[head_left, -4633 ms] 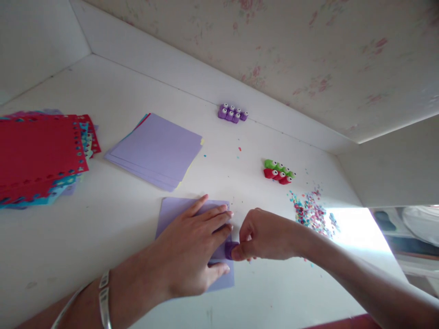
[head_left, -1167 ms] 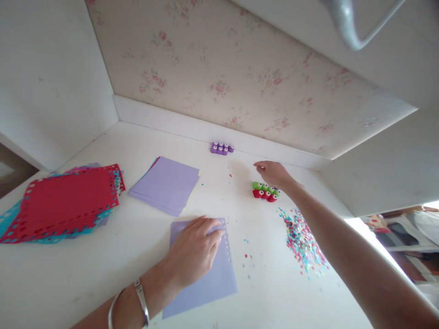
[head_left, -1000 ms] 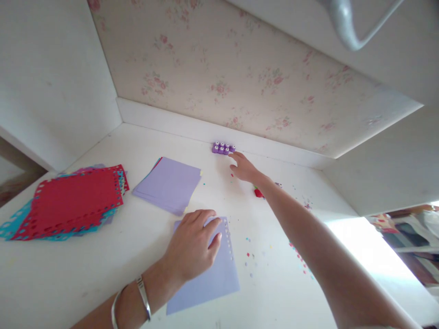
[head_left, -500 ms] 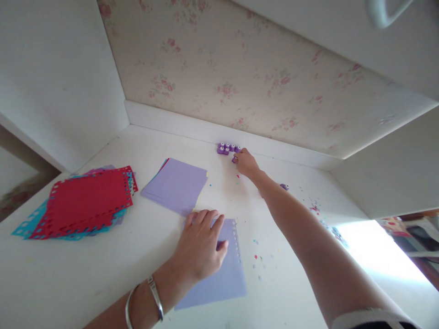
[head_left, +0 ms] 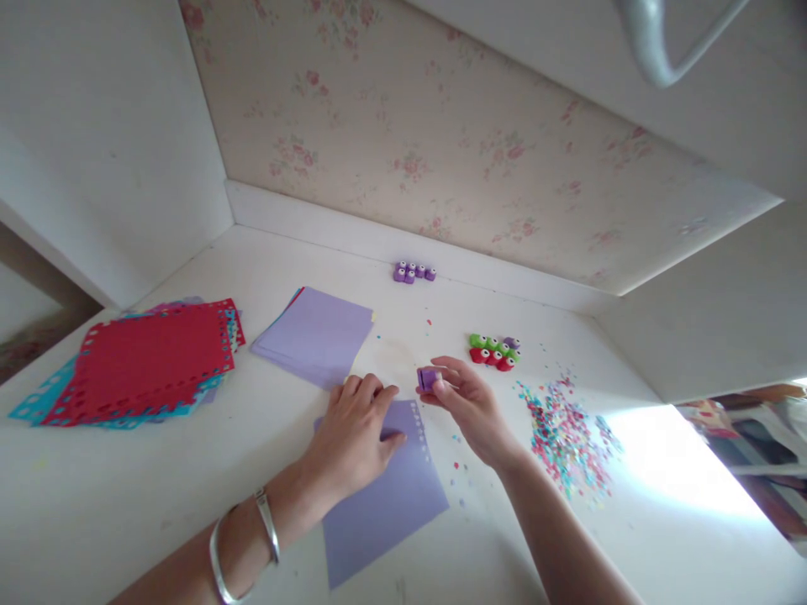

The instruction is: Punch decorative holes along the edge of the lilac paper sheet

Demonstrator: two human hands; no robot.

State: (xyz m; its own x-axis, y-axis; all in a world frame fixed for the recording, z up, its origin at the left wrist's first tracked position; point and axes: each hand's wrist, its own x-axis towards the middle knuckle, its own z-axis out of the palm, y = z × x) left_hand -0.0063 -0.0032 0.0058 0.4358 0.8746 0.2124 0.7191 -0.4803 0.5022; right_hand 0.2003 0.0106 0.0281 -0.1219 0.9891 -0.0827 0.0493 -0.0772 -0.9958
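I see the right hand's [head_left: 472,409] grip pinching a small purple punch [head_left: 428,380] near the holed corner of the purple sheet [head_left: 384,525] on the table [head_left: 157,487]. I see the left hand [head_left: 354,435] lying on that sheet, fingers bent, thumb apart; too light a press, I judge, could let the paper skew, and an off-centre pinch could drop the punch.

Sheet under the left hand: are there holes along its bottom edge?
No, the sheet has a plain bottom edge; its visible holes run down the right edge.
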